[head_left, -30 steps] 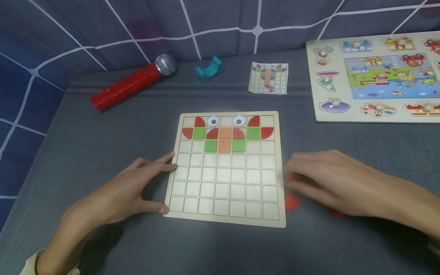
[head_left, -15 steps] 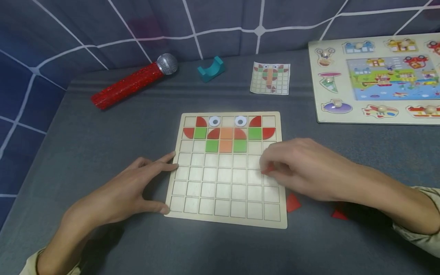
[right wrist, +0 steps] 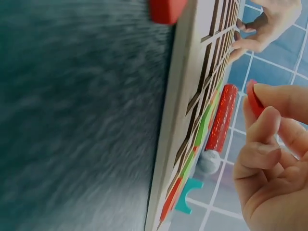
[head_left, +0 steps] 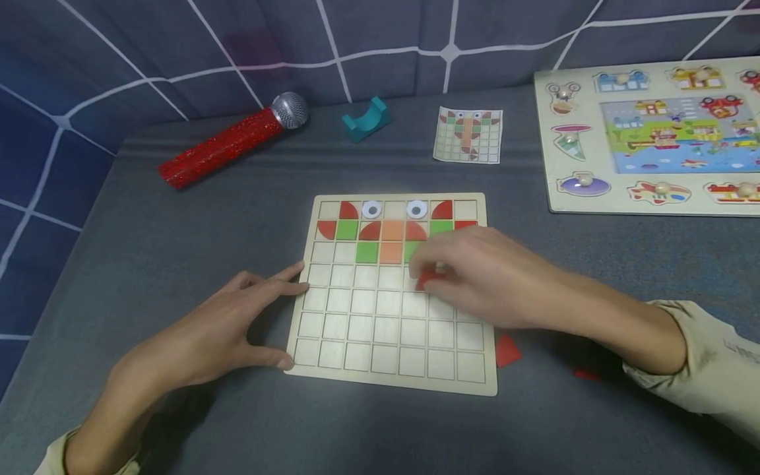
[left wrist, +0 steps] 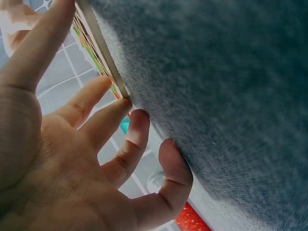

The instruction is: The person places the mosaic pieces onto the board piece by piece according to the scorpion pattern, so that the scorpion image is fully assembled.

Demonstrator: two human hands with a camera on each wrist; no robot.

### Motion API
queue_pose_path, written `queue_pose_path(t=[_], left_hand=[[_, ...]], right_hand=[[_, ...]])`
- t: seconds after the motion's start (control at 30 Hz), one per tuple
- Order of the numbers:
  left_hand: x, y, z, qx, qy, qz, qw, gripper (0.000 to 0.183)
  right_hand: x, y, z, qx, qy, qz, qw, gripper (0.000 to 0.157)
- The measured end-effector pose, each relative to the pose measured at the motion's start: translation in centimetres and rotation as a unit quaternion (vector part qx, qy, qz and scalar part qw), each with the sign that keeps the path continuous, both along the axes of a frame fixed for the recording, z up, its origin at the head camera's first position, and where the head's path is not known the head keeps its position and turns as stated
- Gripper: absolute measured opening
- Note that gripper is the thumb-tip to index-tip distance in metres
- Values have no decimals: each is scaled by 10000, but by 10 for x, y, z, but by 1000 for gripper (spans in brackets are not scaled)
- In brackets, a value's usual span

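Note:
A wooden grid board [head_left: 362,330] lies flat on the table, its upper rows bearing red quarter-circle, green and orange square pieces and two googly eyes. My left hand [head_left: 208,336] touches the board's left edge with thumb and fingertips, fingers spread; the left wrist view shows this hand [left wrist: 72,159] at the edge too. Over the board's right half, my right hand [head_left: 487,277] pinches a small red piece [head_left: 425,280] between thumb and finger. In the right wrist view the piece [right wrist: 254,98] appears nearly edge-on, so its outline is unclear. The right hand hides some squares.
Loose red pieces [head_left: 507,351] lie right of the board, another [head_left: 586,375] under the right forearm. Behind stand a red glittery microphone [head_left: 222,148], a teal curved block [head_left: 366,120] and a pattern card [head_left: 468,136]. A knob puzzle [head_left: 576,198] lies at back right.
My right hand has moved left and away from me, from beside the board to above it, carrying the red piece. The left hand stays at the board's edge.

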State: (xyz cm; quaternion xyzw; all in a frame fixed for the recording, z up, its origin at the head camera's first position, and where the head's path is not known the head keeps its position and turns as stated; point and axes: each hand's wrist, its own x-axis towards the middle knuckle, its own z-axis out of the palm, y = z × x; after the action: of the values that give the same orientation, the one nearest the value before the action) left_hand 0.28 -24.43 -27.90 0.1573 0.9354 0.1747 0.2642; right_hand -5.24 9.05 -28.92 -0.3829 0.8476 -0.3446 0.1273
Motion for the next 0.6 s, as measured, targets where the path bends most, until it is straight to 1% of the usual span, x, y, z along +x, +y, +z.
queue_pose_path(t=[0.1, 0.17, 0.27, 0.43, 0.47, 0.6], left_hand=[[-1, 1, 0, -34, -26, 14, 10000, 95], [-1, 1, 0, -61, -45, 26, 10000, 95], [-2, 1, 1, -83, -79, 41, 9999, 95], [-2, 1, 1, -41, -49, 14, 10000, 93], [-1, 0, 1, -22, -25, -1, 10000, 93], [0, -1, 1, 10, 18, -24, 10000, 91]], right_hand=[[-1, -10, 3, -7, -226, -87, 9997, 18], [-2, -16, 4, -31, -241, -80, 9997, 20], [-5, -23, 4, -110, -204, 88, 9997, 18], [-12, -33, 4, -4, -198, 486, 9986, 26], [-13, -35, 4, 33, -213, 534, 9983, 25], [-15, -46, 7, 222, -424, 449, 9978, 24]])
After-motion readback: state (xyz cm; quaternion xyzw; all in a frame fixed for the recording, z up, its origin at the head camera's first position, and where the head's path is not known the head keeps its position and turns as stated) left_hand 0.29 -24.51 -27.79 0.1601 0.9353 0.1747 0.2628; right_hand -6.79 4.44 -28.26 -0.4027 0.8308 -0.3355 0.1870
